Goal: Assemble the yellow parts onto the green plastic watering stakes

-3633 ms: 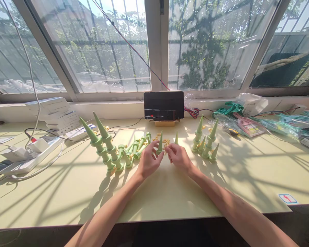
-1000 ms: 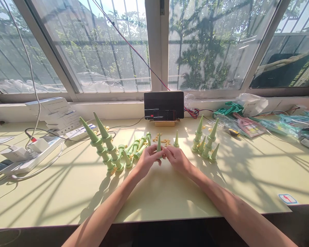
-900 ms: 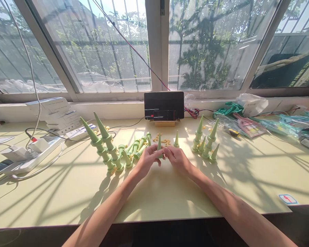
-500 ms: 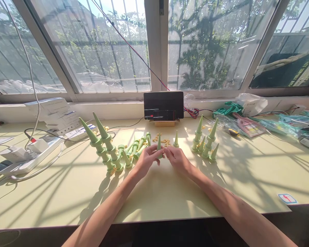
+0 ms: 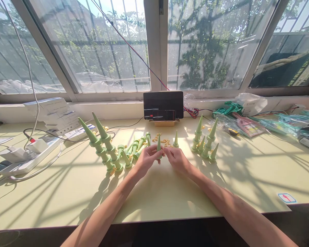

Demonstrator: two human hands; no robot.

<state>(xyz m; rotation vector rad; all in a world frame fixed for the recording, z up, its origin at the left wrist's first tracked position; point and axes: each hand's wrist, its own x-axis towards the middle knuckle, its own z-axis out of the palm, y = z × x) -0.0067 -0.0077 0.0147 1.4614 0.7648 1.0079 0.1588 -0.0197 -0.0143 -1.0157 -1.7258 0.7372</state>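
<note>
My left hand [image 5: 145, 160] is closed around the base of a small green cone spike [image 5: 159, 143] that points up. My right hand [image 5: 177, 159] meets it from the right, fingertips pinched at the spike's base on something I cannot make out. Small yellow pieces [image 5: 166, 141] lie just beyond my hands. Left of them lies a heap of green spikes [image 5: 135, 149], and two long stacks of spikes [image 5: 105, 144] lean over. A single spike [image 5: 175, 140] and a standing group of spikes [image 5: 205, 141] are to the right.
A black screen with a phone [image 5: 163, 106] stands at the window sill. A power strip with cables [image 5: 28, 154] lies at the left, papers [image 5: 57, 115] behind it. Plastic bags and tools [image 5: 249, 121] crowd the right. A small sticker [image 5: 286, 198] sits near the table's front edge.
Since 3.6 s ago my hands have drawn together around the spike and pulled it slightly nearer. Over the last second they have hardly moved.
</note>
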